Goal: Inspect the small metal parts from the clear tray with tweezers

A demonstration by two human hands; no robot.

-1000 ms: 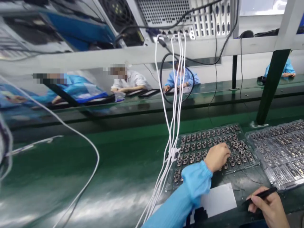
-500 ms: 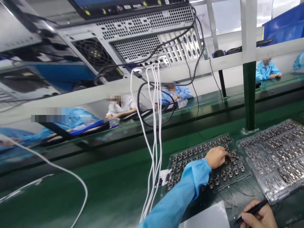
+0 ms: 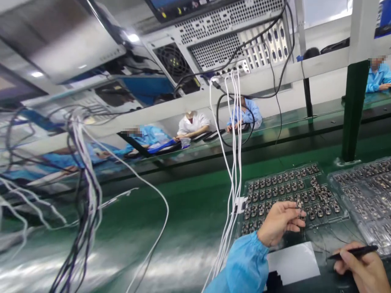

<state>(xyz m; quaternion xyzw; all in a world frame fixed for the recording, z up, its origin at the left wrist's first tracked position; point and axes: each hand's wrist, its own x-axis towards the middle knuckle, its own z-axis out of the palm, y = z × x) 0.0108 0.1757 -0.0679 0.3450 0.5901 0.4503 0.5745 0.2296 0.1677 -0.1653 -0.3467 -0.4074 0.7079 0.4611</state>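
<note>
My left hand, in a light blue sleeve, is closed on a small electronic module between thumb and fingertips. It is raised over the near edge of a clear plastic tray filled with rows of similar small modules. Several of these lie in a loose heap at the tray's right part. At the lower right, my right hand grips slim black tweezers, their narrow end towards the left. A white sheet lies on the bench between my hands.
A second module tray stands at the right. White cables hang from a computer case on the shelf above, down to the green bench. A dark cable bundle hangs left. A green post rises behind the trays. Co-workers sit across.
My left hand has come back from the heap in the tray towards me, now showing a module in its fingers. My right hand keeps the tweezers. The view has swung left.
</note>
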